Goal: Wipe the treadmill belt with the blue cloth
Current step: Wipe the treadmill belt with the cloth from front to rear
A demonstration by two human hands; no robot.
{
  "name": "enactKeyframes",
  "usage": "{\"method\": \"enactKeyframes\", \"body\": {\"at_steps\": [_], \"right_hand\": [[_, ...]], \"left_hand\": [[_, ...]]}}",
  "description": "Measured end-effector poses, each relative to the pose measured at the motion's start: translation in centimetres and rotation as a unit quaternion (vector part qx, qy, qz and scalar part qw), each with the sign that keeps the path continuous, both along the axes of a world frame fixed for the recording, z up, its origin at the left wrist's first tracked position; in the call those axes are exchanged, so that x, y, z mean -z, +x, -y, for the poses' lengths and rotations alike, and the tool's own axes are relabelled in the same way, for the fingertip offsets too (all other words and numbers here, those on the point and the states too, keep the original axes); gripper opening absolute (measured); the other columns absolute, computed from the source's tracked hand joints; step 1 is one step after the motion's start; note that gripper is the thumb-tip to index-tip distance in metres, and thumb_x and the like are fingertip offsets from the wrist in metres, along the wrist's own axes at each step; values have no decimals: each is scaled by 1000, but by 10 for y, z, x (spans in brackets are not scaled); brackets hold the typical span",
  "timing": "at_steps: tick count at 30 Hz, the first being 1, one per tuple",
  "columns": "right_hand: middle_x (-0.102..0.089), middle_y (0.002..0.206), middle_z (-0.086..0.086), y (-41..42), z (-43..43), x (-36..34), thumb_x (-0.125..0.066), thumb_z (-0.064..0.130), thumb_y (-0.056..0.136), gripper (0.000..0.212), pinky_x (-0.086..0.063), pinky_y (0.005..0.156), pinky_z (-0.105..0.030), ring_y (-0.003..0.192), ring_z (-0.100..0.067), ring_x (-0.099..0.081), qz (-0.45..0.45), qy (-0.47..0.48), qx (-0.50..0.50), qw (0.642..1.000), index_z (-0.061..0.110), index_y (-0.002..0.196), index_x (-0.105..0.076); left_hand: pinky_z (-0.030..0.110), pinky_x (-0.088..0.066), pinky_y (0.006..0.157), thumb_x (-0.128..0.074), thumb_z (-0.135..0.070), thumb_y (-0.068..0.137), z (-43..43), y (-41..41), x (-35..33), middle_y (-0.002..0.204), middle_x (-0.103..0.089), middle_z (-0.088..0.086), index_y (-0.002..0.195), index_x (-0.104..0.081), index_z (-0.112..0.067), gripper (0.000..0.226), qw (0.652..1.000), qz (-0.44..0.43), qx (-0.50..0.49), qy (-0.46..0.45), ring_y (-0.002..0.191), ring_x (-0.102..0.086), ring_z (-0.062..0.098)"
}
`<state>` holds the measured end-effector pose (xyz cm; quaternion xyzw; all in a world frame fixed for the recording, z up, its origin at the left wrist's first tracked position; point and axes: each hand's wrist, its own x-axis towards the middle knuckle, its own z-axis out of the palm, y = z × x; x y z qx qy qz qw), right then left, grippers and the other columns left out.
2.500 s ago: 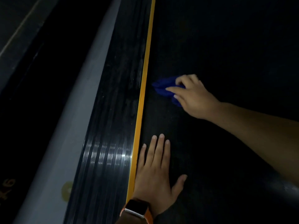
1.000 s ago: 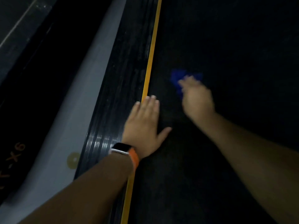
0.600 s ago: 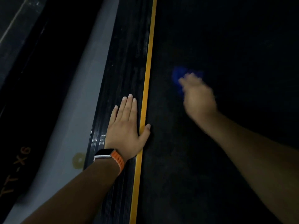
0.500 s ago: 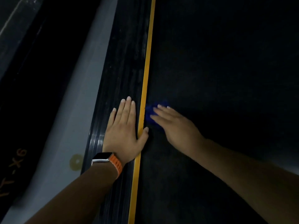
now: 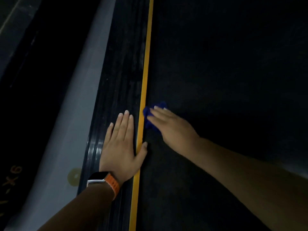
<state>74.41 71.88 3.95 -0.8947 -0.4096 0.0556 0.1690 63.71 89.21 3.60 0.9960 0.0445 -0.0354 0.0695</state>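
Observation:
The black treadmill belt (image 5: 225, 80) fills the right of the view. A crumpled blue cloth (image 5: 148, 118) lies on the belt right beside the yellow stripe (image 5: 146, 64). My right hand (image 5: 173, 129) presses flat on the cloth and covers most of it. My left hand (image 5: 120, 145), with an orange-strapped watch (image 5: 103, 180) on the wrist, lies flat with fingers spread on the ribbed black side rail (image 5: 121, 72). Its thumb crosses the yellow stripe onto the belt edge.
A grey frame strip (image 5: 80, 90) runs left of the rail, with a round yellowish sticker (image 5: 74, 176) on it. Further left the floor is dark, with faint orange lettering (image 5: 13, 175). The scene is dimly lit.
My right hand has swept the cloth from further up the belt back toward me and left, up against the yellow stripe. My left hand moved off the belt onto the side rail and rests there.

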Motion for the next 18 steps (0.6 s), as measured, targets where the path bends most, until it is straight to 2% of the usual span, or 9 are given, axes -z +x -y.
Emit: {"method": "enactKeyframes", "body": {"at_steps": [1, 3, 6, 9, 11, 13, 15, 17, 18], "right_hand": [[-25, 160, -3, 7, 12, -3, -44, 0, 88, 63, -5, 119, -31, 149, -19, -20, 9, -25, -27, 999, 15, 149, -37], [-31, 158, -6, 32, 48, -3, -42, 1, 85, 63, -13, 120, -34, 146, -23, -29, 21, -46, 26, 998, 15, 146, -43], [-39, 153, -11, 50, 133, 8, -52, -6, 85, 61, -26, 118, -39, 141, -27, -37, 22, -37, 282, 959, 13, 143, -46], [-49, 144, -17, 32, 101, 13, -50, -3, 92, 46, -39, 111, -41, 133, -31, -46, 3, -12, 470, 882, 6, 137, -51], [-58, 129, -17, 13, 29, 16, -42, 7, 96, 35, -45, 99, -37, 118, -32, -57, 16, 36, 418, 908, 5, 127, -58], [-51, 140, -17, -13, -29, 14, -34, 9, 92, 46, -35, 113, -42, 132, -33, -47, -11, 31, 233, 972, 5, 134, -54], [-43, 150, -14, -5, -14, 5, -30, 11, 89, 54, -22, 118, -41, 142, -29, -37, 17, -11, 91, 996, 7, 139, -51], [-49, 146, -13, 14, 48, 6, -29, 10, 88, 54, -29, 115, -41, 135, -30, -46, 56, -32, 132, 989, 10, 135, -56], [-48, 146, -14, 17, 84, 7, -31, 7, 90, 52, -31, 114, -42, 135, -31, -46, 49, -43, 208, 976, 10, 136, -54]], "left_hand": [[49, -13, 129, -31, -62, 99, 0, 0, 0, 173, -2, 5, 165, -8, -10, 87, 1000, -1, -1, -1, 160, 2, 16], [48, -12, 129, -29, -65, 99, -1, 1, 0, 173, -1, 4, 165, -8, -11, 88, 1000, -2, -3, -9, 160, 3, 16], [46, -9, 130, -28, -65, 99, 0, 2, 0, 174, 0, 4, 165, -7, -11, 88, 1000, -6, -1, -9, 160, 5, 15], [46, -8, 130, -30, -64, 99, 0, 1, 1, 174, -2, 4, 165, -7, -10, 88, 1000, 0, -4, -7, 160, 4, 15], [47, -10, 129, -31, -63, 99, 1, 1, 1, 174, -2, 4, 165, -8, -10, 87, 1000, -1, -1, -6, 160, 3, 16], [48, -12, 129, -31, -61, 99, 0, 0, 0, 174, -3, 5, 165, -9, -10, 87, 1000, 1, -3, -1, 160, 2, 16], [47, -10, 129, -31, -62, 99, 0, 0, 1, 174, -3, 4, 165, -9, -11, 86, 1000, 0, 0, -2, 160, 2, 15], [46, -9, 129, -30, -63, 98, -1, 1, 1, 174, -3, 4, 165, -9, -11, 87, 1000, 3, -1, -9, 160, 2, 15], [46, -9, 129, -31, -63, 98, -1, 2, 1, 173, -4, 4, 165, -10, -11, 87, 1000, 3, -1, -12, 160, 2, 15]]}}
